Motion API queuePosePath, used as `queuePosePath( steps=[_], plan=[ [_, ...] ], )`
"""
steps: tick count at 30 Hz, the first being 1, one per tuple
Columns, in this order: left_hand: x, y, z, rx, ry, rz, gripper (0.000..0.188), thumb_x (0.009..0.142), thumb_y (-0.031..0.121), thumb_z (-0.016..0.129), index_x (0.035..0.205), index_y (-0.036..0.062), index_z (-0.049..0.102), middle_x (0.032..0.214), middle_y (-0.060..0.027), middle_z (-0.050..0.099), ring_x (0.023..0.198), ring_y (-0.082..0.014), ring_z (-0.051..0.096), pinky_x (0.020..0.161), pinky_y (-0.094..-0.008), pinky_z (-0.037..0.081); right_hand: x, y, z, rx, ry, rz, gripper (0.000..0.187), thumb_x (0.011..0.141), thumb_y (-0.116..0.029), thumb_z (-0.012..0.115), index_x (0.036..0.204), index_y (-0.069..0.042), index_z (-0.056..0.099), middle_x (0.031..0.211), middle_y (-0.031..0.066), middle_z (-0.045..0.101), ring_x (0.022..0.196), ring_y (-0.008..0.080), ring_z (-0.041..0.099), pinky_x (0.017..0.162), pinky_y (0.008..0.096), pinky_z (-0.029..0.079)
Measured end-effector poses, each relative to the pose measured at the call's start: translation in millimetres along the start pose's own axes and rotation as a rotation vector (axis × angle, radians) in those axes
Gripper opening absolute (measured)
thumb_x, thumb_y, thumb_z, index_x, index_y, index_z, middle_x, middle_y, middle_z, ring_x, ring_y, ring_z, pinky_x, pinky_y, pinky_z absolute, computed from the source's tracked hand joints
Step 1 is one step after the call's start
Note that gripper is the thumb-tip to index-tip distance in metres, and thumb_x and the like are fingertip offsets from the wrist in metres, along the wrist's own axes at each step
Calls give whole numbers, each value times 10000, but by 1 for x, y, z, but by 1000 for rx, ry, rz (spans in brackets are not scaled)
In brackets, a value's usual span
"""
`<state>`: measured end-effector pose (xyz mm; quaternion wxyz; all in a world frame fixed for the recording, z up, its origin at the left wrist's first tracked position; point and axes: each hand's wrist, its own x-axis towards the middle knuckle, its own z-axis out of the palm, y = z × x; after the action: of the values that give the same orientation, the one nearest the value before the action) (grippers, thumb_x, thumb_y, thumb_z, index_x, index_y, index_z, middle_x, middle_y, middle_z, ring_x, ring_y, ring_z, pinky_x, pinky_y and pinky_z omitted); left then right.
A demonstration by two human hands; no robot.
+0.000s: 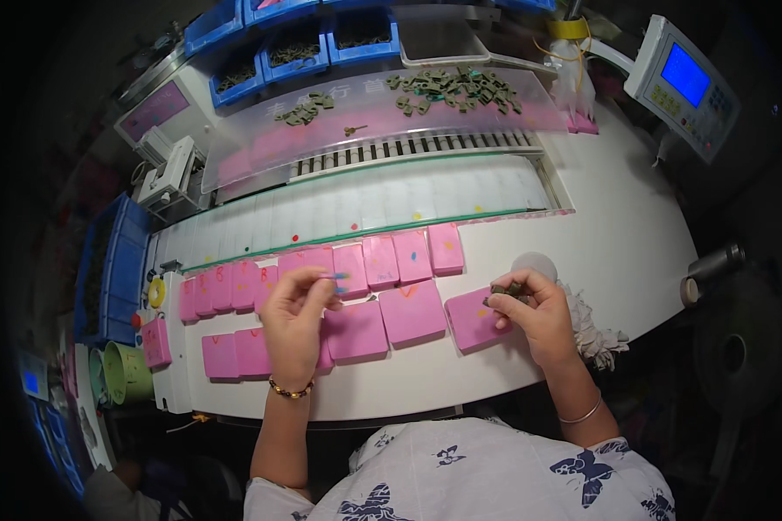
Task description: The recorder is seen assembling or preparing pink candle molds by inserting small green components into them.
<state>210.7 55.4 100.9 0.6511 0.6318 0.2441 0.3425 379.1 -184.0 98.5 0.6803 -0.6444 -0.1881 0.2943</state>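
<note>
My left hand (295, 317) is over the two rows of pink foam blocks, thumb and fingers drawn together in a pinch. Whatever is between its fingertips, if anything, is too small to make out. Beside those fingertips is a pink block (350, 260) of the back row, with blue-green marks near its lower edge. My right hand (539, 314) is closed around a few small olive-brown parts (511, 289), just above the rightmost front block (472, 333). A larger front block (412, 311) lies between the hands.
Behind the blocks runs a pale channel with a green edge (347, 230). Piles of olive-brown parts (469, 90) lie on a clear sheet, with blue bins (362, 35) beyond. A screen unit (685, 82) stands far right. Crumpled whitish gloves (593, 334) lie by my right wrist.
</note>
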Motion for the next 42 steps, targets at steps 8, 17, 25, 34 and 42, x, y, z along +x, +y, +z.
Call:
queuePosePath(
  steps=[8, 17, 25, 34, 42],
  plan=[
    [-10, -15, 25, 801, -345, 258, 231, 862, 72, 739, 1062, 4, 646, 891, -10, 650, 762, -77, 593, 682, -229, 495, 5, -15, 27, 281, -209, 83, 281, 1040, -142, 503, 1243, 18, 613, 1136, 94, 664, 915, 133, 676, 790, 236, 558],
    [-27, -9, 61, 135, -373, 71, 241, 801, 85, 787, 1007, 28, 676, 961, -48, 673, 816, -118, 614, 721, -262, 505, -1, -4, 56, -124, -200, -265, 271, 993, -72, 556, 1237, -27, 665, 1066, 56, 565, 918, 118, 559, 761, 241, 493],
    [-25, -2, 60, 244, -278, 174, 148, 815, 15, 738, 956, 19, 692, 867, -54, 680, 760, -112, 614, 666, -249, 496, 6, -16, 45, -599, -65, -774, 221, 860, 0, 660, 1080, -4, 681, 903, 134, 664, 793, 274, 636, 691, 357, 511],
    [-20, 8, 55, 511, -330, 571, 213, 747, -45, 711, 944, 37, 700, 827, -83, 681, 744, -209, 644, 656, -306, 492, 5, -29, 42, -844, -126, -878, 164, 772, -30, 715, 927, -33, 663, 826, 101, 644, 748, 277, 637, 649, 384, 509],
    [-20, 12, 54, 555, -377, 688, 260, 692, -58, 729, 931, 35, 688, 828, -90, 660, 734, -249, 620, 632, -338, 483, 6, -36, 37, -757, -277, -779, 97, 746, -33, 679, 795, -31, 595, 697, 99, 577, 657, 267, 594, 608, 375, 482]
  ],
)
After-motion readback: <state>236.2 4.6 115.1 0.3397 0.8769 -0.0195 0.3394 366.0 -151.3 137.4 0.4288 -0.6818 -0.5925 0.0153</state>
